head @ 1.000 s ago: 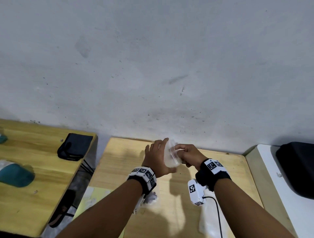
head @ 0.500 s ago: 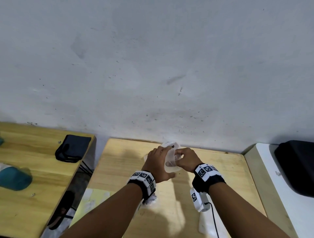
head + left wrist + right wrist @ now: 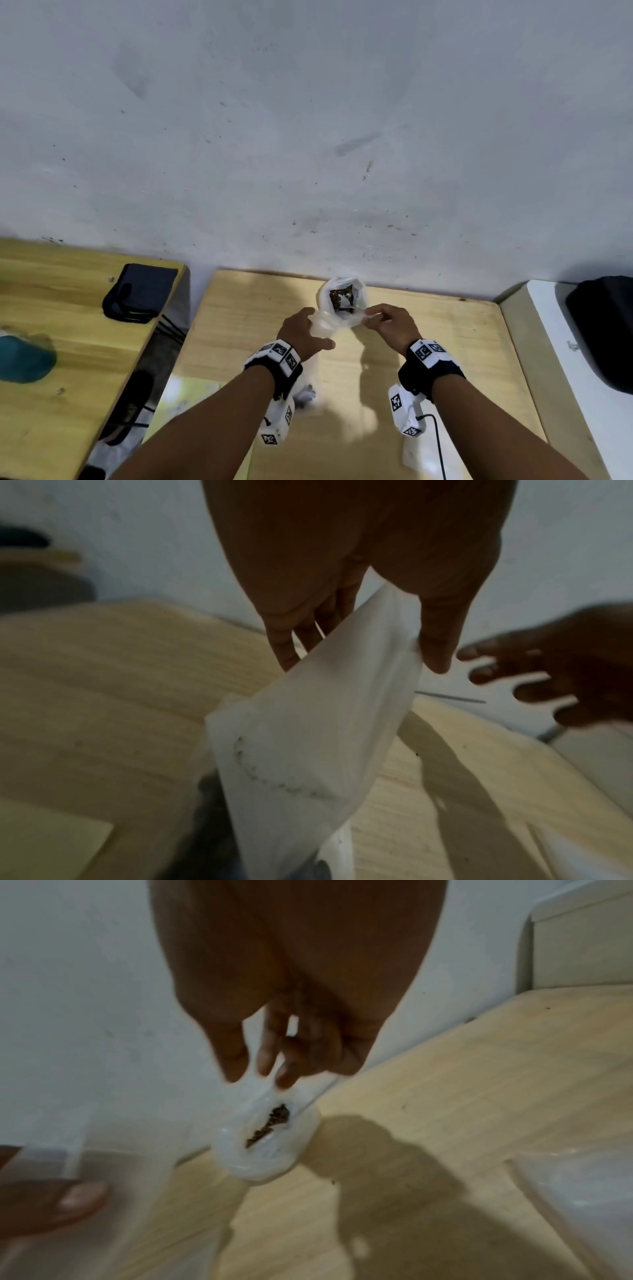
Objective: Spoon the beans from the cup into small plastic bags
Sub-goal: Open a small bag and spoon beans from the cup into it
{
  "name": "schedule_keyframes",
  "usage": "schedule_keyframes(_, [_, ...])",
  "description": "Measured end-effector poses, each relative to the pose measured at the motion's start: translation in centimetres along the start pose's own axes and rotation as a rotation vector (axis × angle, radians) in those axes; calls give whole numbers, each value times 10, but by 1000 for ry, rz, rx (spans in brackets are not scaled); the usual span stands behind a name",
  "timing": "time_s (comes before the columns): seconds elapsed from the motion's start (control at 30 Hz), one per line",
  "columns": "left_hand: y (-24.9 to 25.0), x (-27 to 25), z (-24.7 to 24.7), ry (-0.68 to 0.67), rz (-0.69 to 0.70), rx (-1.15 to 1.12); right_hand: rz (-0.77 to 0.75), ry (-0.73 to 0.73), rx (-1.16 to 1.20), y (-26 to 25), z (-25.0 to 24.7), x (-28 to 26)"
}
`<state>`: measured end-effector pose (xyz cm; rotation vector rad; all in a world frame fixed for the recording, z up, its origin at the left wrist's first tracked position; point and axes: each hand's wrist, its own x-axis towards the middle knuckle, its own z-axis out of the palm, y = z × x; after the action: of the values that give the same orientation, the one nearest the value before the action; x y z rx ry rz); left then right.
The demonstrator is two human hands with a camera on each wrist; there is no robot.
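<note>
Left hand (image 3: 301,334) pinches a small translucent plastic bag (image 3: 308,737) betw thumb and fingers, holding it up above the light wooden surface (image 3: 445,342); in the left wrist view the bag hangs down from the fingertips, a faint dark curved mark on its side. Right hand (image 3: 394,323) has fingers curled, pinching something thin and clear at its fingertips. From the blurred views I can't tell if that's a spoon handle or a fold of plastic. Just beyond both hands, near the wall, stands a clear plastic cup (image 3: 342,298) w/ dark brown beans (image 3: 339,295) inside. In the right wrist view the cup (image 3: 270,1139) sits right below the right hand's fingertips (image 3: 263,1064), beans (image 3: 270,1121) showing as a dark streak through the opening.

A pale yellow sheet (image 3: 191,390) lies at the surface's near left corner. More clear plastic (image 3: 416,448) lies near the right forearm. Both wrists carry black bands w/ white marker-tagged camera units. On the separate wooden surface to the left: a black folded pouch (image 3: 140,296) and a teal rounded object (image 3: 24,358). To the right, a white ledge w/ a black object (image 3: 606,329) on it
</note>
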<state>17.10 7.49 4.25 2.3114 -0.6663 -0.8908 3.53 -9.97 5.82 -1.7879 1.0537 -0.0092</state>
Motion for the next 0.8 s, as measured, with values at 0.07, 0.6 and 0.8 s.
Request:
schedule_keyframes(0.07, [-4, 9, 0, -13, -78, -28, 47, 136, -45, 8, -5, 8])
schedule_keyframes(0.6, [19, 70, 6, -145, -233, -157, 135, 156, -126, 14, 2, 66])
schedule_keyframes(0.8, [24, 74, 7, -149, -231, -148, -75, 357, 134, 16, 7, 73])
